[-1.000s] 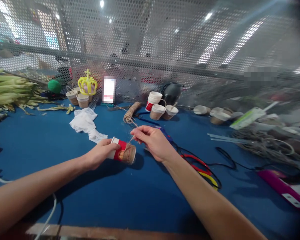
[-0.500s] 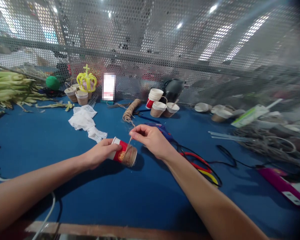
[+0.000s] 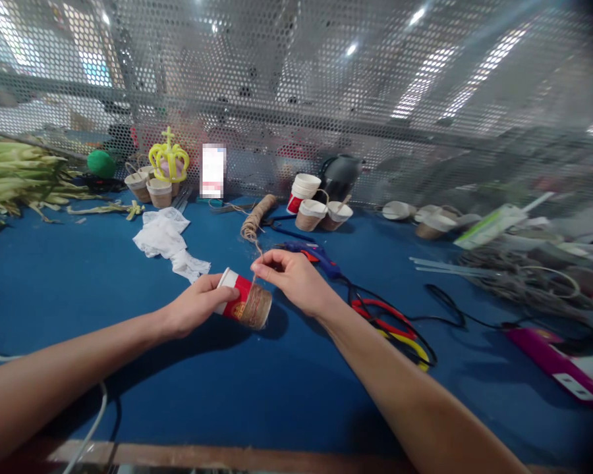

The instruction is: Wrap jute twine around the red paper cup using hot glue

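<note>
Walled behind the blue-topped bench [image 3: 257, 395] by a grey perforated metal screen [image 3: 257, 52], crossed by a horizontal rail [image 3: 237, 108]. Lit by small white lights [image 3: 352, 49], with slanting bright strips [image 3: 425, 82] showing through the holes. Finished with a brown edge [image 3: 212, 454] along the near side.

The person's bare left forearm [image 3: 74, 352] enters from the lower left edge and slants gently upward to the right, its wrist [image 3: 162, 322] nearly straight. The bare left hand [image 3: 195, 308] is closed in a grip, with the extended thumb [image 3: 225, 296] pointing right on the near side; the other fingers are mostly hidden.

The bare right forearm [image 3: 400, 378] rises more steeply from the bottom edge, right of centre, leaning up and to the left. The bare right hand [image 3: 296, 280] is turned back-outward, its thumb and index finger pinched together at the tips and pointing left. The two hands are near each other but apart, the right slightly higher.
</note>
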Action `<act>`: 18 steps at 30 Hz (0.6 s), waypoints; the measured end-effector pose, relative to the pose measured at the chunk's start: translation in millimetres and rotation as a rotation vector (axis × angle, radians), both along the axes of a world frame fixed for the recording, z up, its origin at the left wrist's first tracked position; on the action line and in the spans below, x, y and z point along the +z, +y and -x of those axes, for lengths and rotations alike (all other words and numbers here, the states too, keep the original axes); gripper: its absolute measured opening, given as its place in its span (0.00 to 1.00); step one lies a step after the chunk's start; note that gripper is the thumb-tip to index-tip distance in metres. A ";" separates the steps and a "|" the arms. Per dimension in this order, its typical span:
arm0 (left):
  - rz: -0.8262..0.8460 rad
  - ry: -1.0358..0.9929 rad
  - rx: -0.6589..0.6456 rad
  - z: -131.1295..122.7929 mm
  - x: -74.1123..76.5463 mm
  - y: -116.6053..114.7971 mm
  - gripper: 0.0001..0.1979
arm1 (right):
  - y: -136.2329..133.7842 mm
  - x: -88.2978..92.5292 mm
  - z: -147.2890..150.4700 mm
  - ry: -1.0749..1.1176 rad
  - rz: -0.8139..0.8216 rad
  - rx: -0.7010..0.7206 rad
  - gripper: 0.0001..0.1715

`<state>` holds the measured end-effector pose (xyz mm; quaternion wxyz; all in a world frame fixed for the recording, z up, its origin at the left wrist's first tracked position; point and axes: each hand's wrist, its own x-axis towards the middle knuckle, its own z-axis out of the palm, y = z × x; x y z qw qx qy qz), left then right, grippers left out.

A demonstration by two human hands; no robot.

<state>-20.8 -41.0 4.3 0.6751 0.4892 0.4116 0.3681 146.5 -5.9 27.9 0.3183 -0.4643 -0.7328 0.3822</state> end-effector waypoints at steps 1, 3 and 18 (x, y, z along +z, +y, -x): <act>-0.009 -0.002 -0.001 0.2 -0.4 0.0 0.06 | -0.3 0.2 0.3 -0.005 0.002 -0.002 0.07; -0.031 -0.002 -0.002 0.9 -1.3 -0.2 0.06 | -1.1 0.8 1.1 -0.012 0.002 -0.003 0.07; -0.128 -0.013 -0.007 2.0 -2.3 -1.7 0.07 | -6.2 4.9 4.2 -0.050 0.059 0.011 0.07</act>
